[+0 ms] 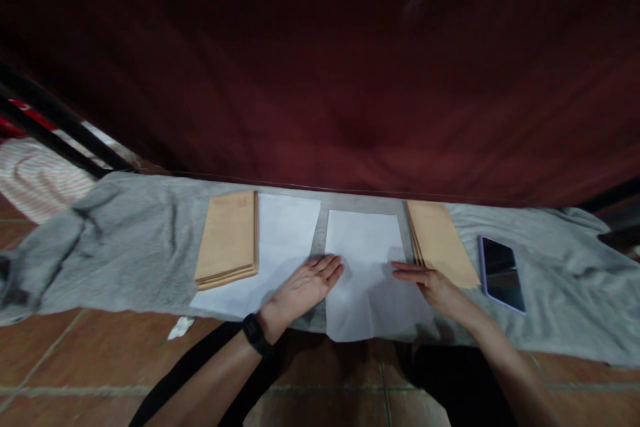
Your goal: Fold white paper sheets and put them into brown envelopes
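Observation:
A white sheet of paper (364, 280) lies in front of me on a grey cloth, its near edge slightly curled. My left hand (313, 280) lies palm down with its fingers stretched out at the sheet's left edge. At the right edge, my right hand (435, 285) has its fingers extended over the paper; its thumb is hidden. Neither hand visibly grips anything. On the left, a stack of brown envelopes (227, 233) rests on more white paper (287, 227). Beside my right hand is another stack of brown envelopes (443, 240).
The grey cloth (145, 247) covers a low, narrow surface. A phone with a purple case (503, 273) lies at the right. Behind hangs a dark red curtain-like fabric (320, 80). A crumpled white scrap (181, 327) is on the tiled floor (90, 360).

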`<state>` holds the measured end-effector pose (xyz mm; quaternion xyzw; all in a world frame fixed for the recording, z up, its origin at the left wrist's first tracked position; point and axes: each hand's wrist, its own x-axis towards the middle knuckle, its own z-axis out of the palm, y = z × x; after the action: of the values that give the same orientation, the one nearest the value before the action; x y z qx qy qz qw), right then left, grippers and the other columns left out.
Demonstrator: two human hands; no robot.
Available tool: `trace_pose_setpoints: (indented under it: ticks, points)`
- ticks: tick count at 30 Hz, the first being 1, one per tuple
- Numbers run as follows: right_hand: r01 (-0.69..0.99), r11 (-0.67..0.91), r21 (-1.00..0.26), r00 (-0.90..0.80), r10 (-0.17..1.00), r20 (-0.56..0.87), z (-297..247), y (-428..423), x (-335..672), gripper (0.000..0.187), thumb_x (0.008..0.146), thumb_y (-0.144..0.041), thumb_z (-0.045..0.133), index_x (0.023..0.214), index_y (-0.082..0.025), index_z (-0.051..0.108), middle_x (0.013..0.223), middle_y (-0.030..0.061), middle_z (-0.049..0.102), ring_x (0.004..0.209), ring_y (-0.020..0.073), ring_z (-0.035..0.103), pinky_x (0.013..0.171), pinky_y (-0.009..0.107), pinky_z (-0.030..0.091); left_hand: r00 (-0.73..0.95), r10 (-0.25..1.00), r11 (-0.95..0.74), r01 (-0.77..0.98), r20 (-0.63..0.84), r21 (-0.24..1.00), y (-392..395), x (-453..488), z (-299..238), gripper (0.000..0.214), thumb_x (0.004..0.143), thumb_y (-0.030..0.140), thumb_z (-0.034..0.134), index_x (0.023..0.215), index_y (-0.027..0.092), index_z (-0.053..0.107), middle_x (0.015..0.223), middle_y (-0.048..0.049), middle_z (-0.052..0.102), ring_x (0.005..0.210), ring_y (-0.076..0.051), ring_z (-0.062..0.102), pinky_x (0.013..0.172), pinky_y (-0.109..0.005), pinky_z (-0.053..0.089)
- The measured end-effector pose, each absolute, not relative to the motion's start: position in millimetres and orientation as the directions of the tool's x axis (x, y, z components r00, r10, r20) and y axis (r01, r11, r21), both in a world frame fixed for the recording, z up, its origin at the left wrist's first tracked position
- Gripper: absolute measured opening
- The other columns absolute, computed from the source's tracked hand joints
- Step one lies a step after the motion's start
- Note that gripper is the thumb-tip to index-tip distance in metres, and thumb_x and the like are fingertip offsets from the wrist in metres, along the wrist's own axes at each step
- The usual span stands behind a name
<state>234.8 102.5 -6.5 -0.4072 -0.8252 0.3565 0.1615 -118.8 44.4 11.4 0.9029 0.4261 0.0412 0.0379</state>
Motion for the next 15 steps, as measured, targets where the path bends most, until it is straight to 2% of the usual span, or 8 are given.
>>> trace_pose_setpoints:
  ticks: [4, 7, 11, 13, 15]
  points:
    - [0.539, 0.398, -0.742, -0.620, 0.784, -0.030, -6, 103, 235, 0.042, 0.087, -0.012, 0.055, 0.121, -0.029, 0.073, 0.137, 0.0039, 0.063, 0.125, 0.0262, 0.061, 0.111, 0.049, 0.046, 0.637, 0.770, -0.636, 0.761, 0.044, 0.125, 45, -120, 10, 0.062, 0.091, 0.002, 0.035, 0.150, 0.023, 0.037, 0.156, -0.0106, 0.045, 0.144, -0.020, 0.041, 0.113, -0.041, 0.039]
    - [0.523, 0.354, -0.776, -0.604, 0.795, -0.044, -3, 103, 234, 0.035, 0.087, -0.020, 0.059, 0.118, -0.027, 0.074, 0.135, 0.0056, 0.065, 0.124, 0.0280, 0.062, 0.109, 0.049, 0.048, 0.616, 0.787, -0.610, 0.769, 0.034, 0.193, 47, -123, 12, 0.063, 0.089, 0.001, 0.039, 0.147, 0.024, 0.043, 0.154, -0.0088, 0.047, 0.142, -0.019, 0.043, 0.114, -0.040, 0.039]
    - [0.508, 0.288, -0.812, -0.542, 0.839, -0.041, 3, 103, 230, 0.031, 0.090, -0.030, 0.057, 0.114, -0.024, 0.076, 0.127, 0.0068, 0.070, 0.121, 0.0287, 0.063, 0.108, 0.048, 0.048, 0.531, 0.845, -0.493, 0.728, 0.062, 0.476, 54, -126, 17, 0.057, 0.086, 0.004, 0.045, 0.137, 0.026, 0.058, 0.143, -0.0034, 0.060, 0.131, -0.017, 0.055, 0.112, -0.035, 0.041]
    - [0.528, 0.234, -0.816, -0.468, 0.882, -0.050, 5, 102, 226, 0.033, 0.092, -0.038, 0.056, 0.114, -0.022, 0.075, 0.120, 0.0078, 0.073, 0.114, 0.0292, 0.067, 0.102, 0.046, 0.052, 0.413, 0.910, -0.347, 0.698, 0.044, 0.626, 59, -126, 17, 0.040, 0.088, 0.016, 0.051, 0.123, 0.025, 0.069, 0.125, -0.0042, 0.072, 0.116, -0.020, 0.065, 0.103, -0.034, 0.048]
    - [0.574, 0.163, -0.803, -0.361, 0.930, -0.069, 5, 104, 221, 0.036, 0.092, -0.044, 0.057, 0.110, -0.020, 0.075, 0.108, 0.0092, 0.077, 0.099, 0.0294, 0.072, 0.091, 0.044, 0.057, 0.271, 0.962, -0.169, 0.649, -0.017, 0.742, 65, -126, 15, 0.028, 0.088, 0.032, 0.057, 0.105, 0.022, 0.077, 0.104, -0.0053, 0.079, 0.096, -0.024, 0.071, 0.089, -0.034, 0.054]
